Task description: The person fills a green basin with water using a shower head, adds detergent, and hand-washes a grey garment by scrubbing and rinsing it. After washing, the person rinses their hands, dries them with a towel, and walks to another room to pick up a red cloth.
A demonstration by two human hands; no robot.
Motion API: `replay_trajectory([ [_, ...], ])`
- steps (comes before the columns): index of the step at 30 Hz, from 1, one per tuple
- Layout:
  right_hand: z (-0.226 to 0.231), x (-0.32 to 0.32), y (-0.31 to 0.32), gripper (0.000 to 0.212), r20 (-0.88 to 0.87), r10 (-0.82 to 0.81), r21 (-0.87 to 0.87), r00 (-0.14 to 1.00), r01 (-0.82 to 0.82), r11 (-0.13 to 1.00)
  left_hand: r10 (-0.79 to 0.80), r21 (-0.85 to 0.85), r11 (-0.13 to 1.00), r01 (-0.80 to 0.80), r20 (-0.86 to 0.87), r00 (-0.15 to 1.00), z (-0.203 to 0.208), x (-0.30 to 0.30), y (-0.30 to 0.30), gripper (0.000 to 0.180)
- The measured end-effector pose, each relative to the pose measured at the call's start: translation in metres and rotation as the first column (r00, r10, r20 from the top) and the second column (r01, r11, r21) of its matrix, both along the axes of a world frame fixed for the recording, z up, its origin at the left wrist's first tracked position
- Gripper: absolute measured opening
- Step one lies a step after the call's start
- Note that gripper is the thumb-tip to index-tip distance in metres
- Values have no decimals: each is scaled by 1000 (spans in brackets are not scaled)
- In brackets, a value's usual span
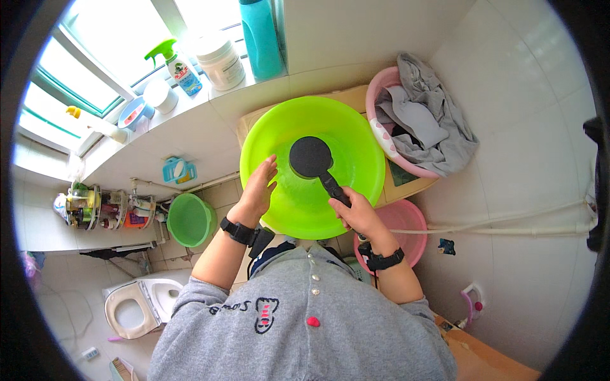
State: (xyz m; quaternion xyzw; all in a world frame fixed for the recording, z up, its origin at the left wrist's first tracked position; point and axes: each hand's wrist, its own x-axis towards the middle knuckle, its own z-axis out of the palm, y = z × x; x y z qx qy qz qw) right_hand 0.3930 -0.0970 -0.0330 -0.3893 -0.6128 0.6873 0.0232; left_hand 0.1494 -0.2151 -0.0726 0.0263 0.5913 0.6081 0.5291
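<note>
A black shower head [311,157] with a round flat head and a short handle is in my right hand [358,212]. My fingers wrap round its handle, and the head hangs over a large bright green basin [356,120]. My left hand [258,188] is raised at the basin's left side, fingers stretched out, holding nothing. Both wrists carry black bands. Pale glints show inside the basin; whether water runs from the shower head I cannot tell.
A pink basket [380,130] heaped with grey clothes [432,120] stands at the far right. A pink basin [406,223] sits by my right forearm, with a white hose [508,222] running to the right wall. At left are a green bucket [192,219] and a toilet [130,311]. Bottles [261,41] line the windowsill.
</note>
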Motion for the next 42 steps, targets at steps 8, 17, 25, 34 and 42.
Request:
replay_trajectory([
  [8,2,7,7,39,57,-14,146,998,5,989,-121,14,993,120,57,991,5,8,1,64],
  [17,-15,12,7,48,86,-17,156,996,3,988,-261,164,946,279,-123,957,11,20,17,59],
  [25,-26,17,13,55,33,-67,-57,997,69,996,-233,66,966,250,-197,952,9,25,31,55],
  [34,-20,18,12,45,-36,-56,15,998,57,998,-219,43,969,243,-308,926,1,22,39,43],
  [42,-17,20,15,41,41,-81,-110,996,85,990,-233,76,960,270,-318,919,15,27,41,44],
])
